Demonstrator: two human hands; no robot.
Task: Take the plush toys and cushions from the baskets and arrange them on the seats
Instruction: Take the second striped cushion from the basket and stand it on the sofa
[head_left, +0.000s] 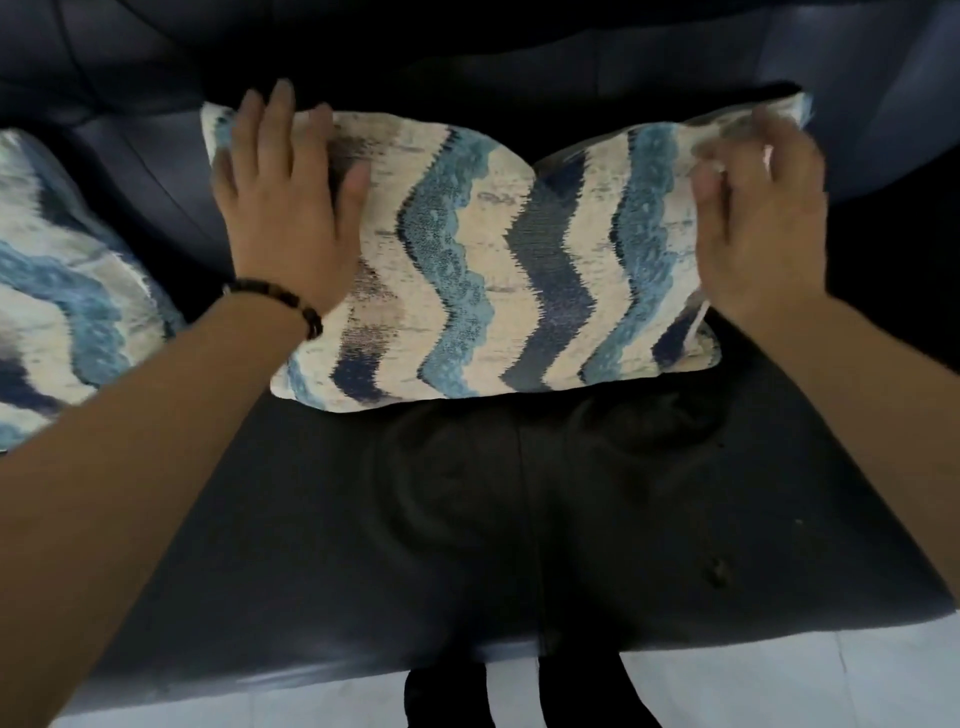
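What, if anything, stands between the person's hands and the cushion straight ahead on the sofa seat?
Nothing visible. The left hand lies flat on the cushion; the right hand holds its right end.

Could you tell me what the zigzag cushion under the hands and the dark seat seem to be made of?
Zigzag cushion: woven fabric, matte, with raised fuzzy blue bands, probably chenille. Dark seat: smooth navy leather or imitation, judging by its soft sheen and creases.
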